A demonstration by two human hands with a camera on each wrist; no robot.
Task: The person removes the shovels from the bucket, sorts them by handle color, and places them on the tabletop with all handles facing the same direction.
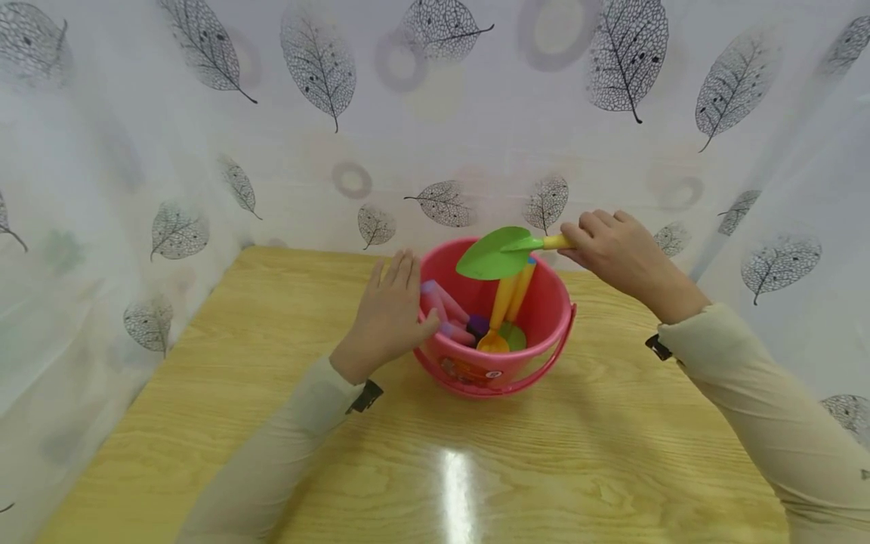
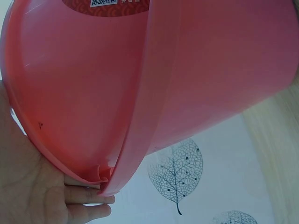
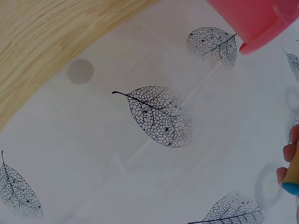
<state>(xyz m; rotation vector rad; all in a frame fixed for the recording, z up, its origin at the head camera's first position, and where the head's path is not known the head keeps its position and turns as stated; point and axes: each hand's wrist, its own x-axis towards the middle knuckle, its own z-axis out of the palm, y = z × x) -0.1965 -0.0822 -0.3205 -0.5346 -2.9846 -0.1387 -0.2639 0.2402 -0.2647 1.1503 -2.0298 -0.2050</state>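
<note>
A pink bucket (image 1: 544, 332) stands upright on the wooden table, its handle hanging down at the front. My left hand (image 1: 390, 310) rests against the bucket's left rim with fingers straight; in the left wrist view its palm (image 2: 32, 186) lies along the rim near the handle joint. Above the bucket's opening, my right hand (image 1: 615, 253) grips the yellow handle of a toy trowel with a green blade (image 1: 492, 257). The handle's blue end (image 3: 290, 187) shows in the right wrist view. Inside the bucket lie a yellow toy tool (image 1: 501, 310), pink pieces (image 1: 448, 306) and a purple piece (image 1: 479, 325).
The wooden table (image 1: 224, 363) runs back to a whitish leaf-print curtain (image 1: 462, 136), which hangs close behind the bucket and along both sides. Dark clips (image 1: 367, 397) sit at the sleeve cuffs.
</note>
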